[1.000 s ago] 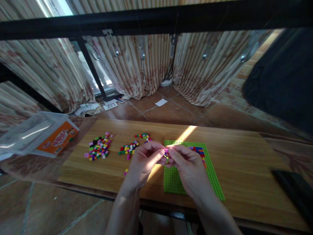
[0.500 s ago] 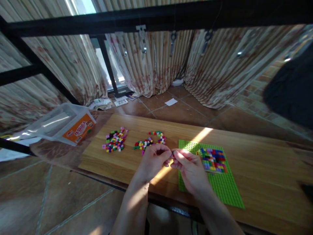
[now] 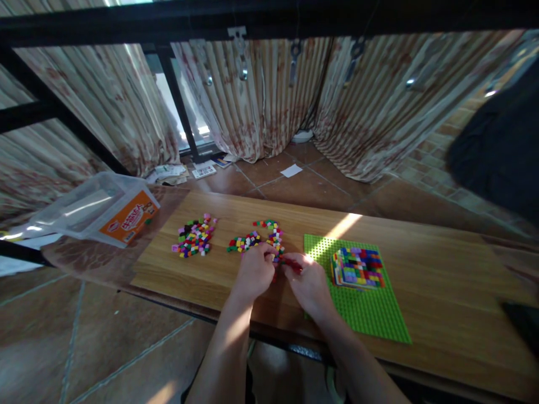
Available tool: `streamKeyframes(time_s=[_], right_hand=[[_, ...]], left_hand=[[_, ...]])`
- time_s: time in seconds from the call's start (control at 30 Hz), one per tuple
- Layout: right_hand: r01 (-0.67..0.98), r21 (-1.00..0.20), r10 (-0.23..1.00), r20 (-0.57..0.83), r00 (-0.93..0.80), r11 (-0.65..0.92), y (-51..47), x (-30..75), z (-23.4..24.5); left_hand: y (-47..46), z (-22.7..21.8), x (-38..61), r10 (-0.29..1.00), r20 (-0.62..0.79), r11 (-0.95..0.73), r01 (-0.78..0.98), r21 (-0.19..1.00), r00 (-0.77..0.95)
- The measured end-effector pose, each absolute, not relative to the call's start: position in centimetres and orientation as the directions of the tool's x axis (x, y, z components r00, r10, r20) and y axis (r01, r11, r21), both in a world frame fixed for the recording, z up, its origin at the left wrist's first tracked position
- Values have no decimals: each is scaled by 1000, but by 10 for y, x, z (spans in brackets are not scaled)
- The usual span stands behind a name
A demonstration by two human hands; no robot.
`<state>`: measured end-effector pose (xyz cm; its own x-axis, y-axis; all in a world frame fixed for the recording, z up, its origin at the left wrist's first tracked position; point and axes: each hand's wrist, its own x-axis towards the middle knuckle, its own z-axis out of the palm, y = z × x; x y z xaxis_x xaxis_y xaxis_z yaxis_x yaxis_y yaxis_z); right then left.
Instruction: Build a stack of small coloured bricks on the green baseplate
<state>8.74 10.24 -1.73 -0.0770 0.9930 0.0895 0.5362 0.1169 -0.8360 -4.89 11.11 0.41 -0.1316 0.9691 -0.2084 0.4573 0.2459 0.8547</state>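
Observation:
My left hand [image 3: 255, 271] and my right hand [image 3: 309, 283] meet over the wooden table [image 3: 442, 280], fingertips pinched together on small red bricks [image 3: 289, 262]. Just right of them lies a green baseplate [image 3: 370, 314] carrying a multicoloured block of stacked bricks [image 3: 357, 267]. Loose coloured bricks lie in two heaps: one [image 3: 257, 238] right beyond my left hand, another [image 3: 192, 238] farther left.
A clear plastic tub with an orange label [image 3: 105, 207] lies tipped at the table's left end. A black metal frame [image 3: 261, 22] crosses overhead. Curtains [image 3: 269, 95] hang behind, with papers [image 3: 168, 174] on the tiled floor. A dark object [image 3: 524, 322] sits at the far right.
The view has shifted, so the baseplate's brick block now shows fully. My hands have dropped lower and moved toward the near heap, still pinched together.

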Motion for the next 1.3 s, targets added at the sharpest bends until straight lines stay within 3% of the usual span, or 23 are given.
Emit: streamKeyframes(time_s=[0.23,0.4,0.57,0.8,0.97,1.13,1.23,1.3], right_hand=[[405,-911,997,69,-29,74,102,88,-10],[110,-992,997,-62,-38,-57,106,87,-7],[-2,-996,996,-87,13,-87,107,88,-4],[19,-998,998,-66,22,-66,106,89,1],[-140,-984,993,-114,-7,-114,106,91,-1],[-279,-940,980,-193,-47,-198,106,92,-1],[-218,-962,986,-164,-16,-163,108,93,-6],[-39,-995,995,-97,32,-96,109,93,-12]], left_hand=[[109,15,-48,986,-118,154,385,910,-116],[111,13,-46,989,-135,147,229,962,-65],[110,11,-41,982,-177,183,97,978,-63],[108,18,-37,968,-230,235,40,971,-100],[107,20,-36,972,-212,215,22,976,-104],[107,23,-34,956,-262,249,-107,963,-133],[109,24,-37,949,-277,257,-138,956,-150],[110,24,-41,945,-282,261,-136,956,-164]])
